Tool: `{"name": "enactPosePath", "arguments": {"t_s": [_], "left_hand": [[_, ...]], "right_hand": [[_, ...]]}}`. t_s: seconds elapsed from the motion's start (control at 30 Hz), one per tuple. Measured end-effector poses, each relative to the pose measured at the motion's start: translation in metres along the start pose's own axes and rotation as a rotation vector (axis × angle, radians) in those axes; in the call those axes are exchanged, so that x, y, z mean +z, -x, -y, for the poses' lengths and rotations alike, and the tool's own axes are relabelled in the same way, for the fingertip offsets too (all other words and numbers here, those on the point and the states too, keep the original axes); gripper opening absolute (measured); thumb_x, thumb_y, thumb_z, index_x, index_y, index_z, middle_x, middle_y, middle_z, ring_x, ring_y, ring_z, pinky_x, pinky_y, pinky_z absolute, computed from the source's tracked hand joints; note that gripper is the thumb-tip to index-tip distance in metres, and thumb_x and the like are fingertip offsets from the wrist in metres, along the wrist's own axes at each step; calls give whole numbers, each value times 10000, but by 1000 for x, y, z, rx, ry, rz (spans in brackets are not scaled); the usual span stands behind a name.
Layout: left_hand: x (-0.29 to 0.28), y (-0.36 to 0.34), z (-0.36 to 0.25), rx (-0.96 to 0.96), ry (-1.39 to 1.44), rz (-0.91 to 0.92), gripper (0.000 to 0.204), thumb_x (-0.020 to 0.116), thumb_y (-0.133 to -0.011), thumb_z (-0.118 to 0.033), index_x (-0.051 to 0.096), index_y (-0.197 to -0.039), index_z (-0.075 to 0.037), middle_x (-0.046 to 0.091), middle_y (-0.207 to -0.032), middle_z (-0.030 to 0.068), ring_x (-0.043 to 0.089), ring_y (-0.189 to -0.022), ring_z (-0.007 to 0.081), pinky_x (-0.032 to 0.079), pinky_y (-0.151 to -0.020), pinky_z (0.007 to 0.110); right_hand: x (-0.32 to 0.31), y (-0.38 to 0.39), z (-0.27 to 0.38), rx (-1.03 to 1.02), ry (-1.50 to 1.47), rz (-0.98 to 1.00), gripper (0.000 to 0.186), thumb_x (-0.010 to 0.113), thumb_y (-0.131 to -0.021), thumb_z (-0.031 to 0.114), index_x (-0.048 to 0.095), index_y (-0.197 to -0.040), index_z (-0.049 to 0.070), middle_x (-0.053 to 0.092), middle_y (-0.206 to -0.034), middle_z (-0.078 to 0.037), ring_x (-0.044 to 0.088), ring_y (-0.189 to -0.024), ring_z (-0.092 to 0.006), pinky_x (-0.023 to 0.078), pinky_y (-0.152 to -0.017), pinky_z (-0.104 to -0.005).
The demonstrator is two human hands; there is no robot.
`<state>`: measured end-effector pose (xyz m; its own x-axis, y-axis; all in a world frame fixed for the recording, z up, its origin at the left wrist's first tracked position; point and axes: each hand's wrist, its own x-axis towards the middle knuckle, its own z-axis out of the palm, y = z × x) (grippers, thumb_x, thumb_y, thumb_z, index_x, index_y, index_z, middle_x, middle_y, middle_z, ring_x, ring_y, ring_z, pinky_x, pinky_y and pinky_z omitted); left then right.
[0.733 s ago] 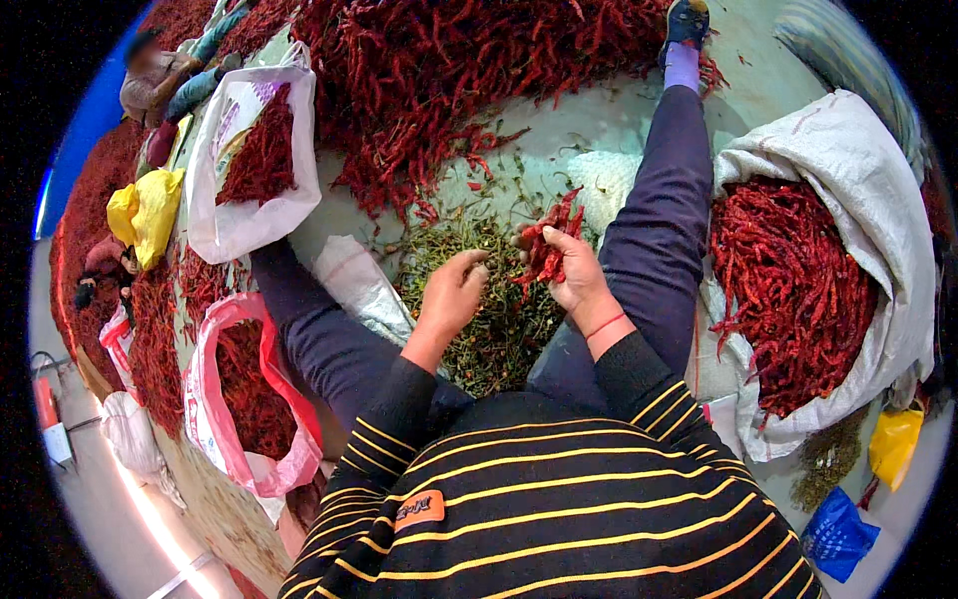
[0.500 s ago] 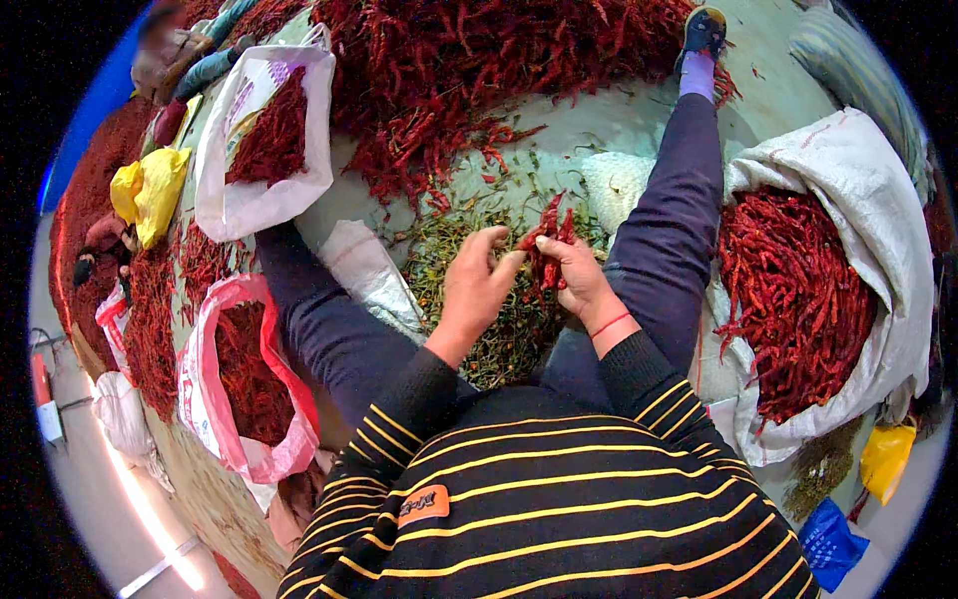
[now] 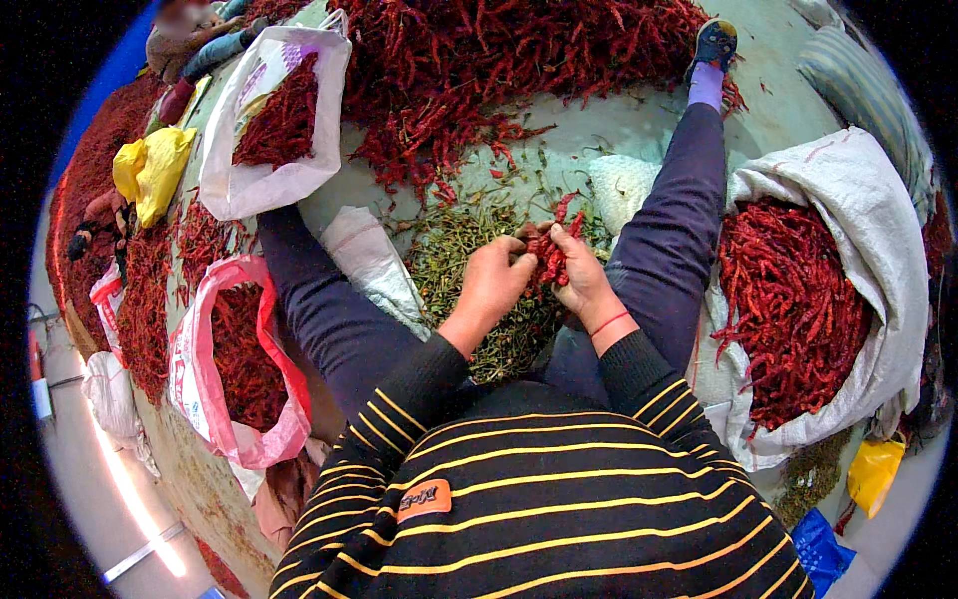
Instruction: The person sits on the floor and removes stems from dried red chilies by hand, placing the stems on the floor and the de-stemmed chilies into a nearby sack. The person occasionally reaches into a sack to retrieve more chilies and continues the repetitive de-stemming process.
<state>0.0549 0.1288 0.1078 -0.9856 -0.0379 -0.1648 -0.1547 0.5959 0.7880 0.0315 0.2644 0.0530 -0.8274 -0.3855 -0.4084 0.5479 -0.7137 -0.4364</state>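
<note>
My right hand (image 3: 584, 290) grips a small bunch of dried red chillies (image 3: 557, 245), thumb over them, between my outstretched legs. My left hand (image 3: 494, 285) meets the bunch from the left, fingers bent in at the chillies; what its fingertips pinch is hidden. Beneath both hands lies a heap of thin green-brown stems (image 3: 449, 260). Beside my right leg, a white woven sack (image 3: 878, 250) is folded open around many dried chillies (image 3: 783, 319). On my left are a white bag (image 3: 259, 190) and a pink-rimmed bag (image 3: 279, 399), both holding chillies.
A large chilli pile (image 3: 499, 50) spreads ahead. Another person (image 3: 185, 45) sits at upper left, another (image 3: 95, 230) lower down. A yellow bag (image 3: 150, 175) lies left; a striped sack (image 3: 853, 90) upper right; a yellow (image 3: 873, 474) and a blue bag (image 3: 818, 549) lower right.
My left hand has moved right and up from beside the bunch to its edge, fingers now against it. My right hand still holds the chillies. The view has shifted slightly.
</note>
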Motion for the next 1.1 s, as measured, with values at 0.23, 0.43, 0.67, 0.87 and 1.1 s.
{"name": "enactPosePath", "arguments": {"t_s": [0.23,0.43,0.67,0.87,1.1], "left_hand": [[1,0,33,-93,197,91,209,584,-798,-177,613,-831,27,586,-664,18,497,-613,103,422,-569,282],[-136,62,79,-297,628,-671,149,580,-829,-166,588,-816,-18,545,-725,21,500,-623,92,377,-526,204],[-201,114,154,-290,1421,-669,373,400,-946,-296,462,-1056,55,595,-906,162,586,-711,176,486,-559,239],[-90,17,96,-331,992,-422,309,509,-899,-234,494,-1109,-7,596,-924,110,579,-734,145,446,-600,227],[-17,-129,54,223,-233,-319,473,570,-825,-254,463,-1237,-48,478,-1215,168,440,-1132,328,392,-925,407]], "right_hand": [[-5,1,-3,-47,78,-17,174,450,-931,168,566,-972,45,636,-940,-100,620,-840,-217,503,-769,-360],[-16,-5,-6,-42,125,-38,114,464,-917,139,533,-928,48,621,-846,-100,625,-780,-241,528,-744,-397],[-4,-4,-4,-57,254,-180,116,586,-854,159,477,-823,136,402,-559,29,418,-451,-110,357,-442,-272],[-2,0,-3,-28,252,-237,164,527,-890,193,445,-758,140,362,-518,48,352,-406,-91,319,-402,-261],[4,-6,-8,-19,336,-234,109,505,-892,170,446,-805,143,384,-546,48,378,-439,-84,333,-435,-248]]}}
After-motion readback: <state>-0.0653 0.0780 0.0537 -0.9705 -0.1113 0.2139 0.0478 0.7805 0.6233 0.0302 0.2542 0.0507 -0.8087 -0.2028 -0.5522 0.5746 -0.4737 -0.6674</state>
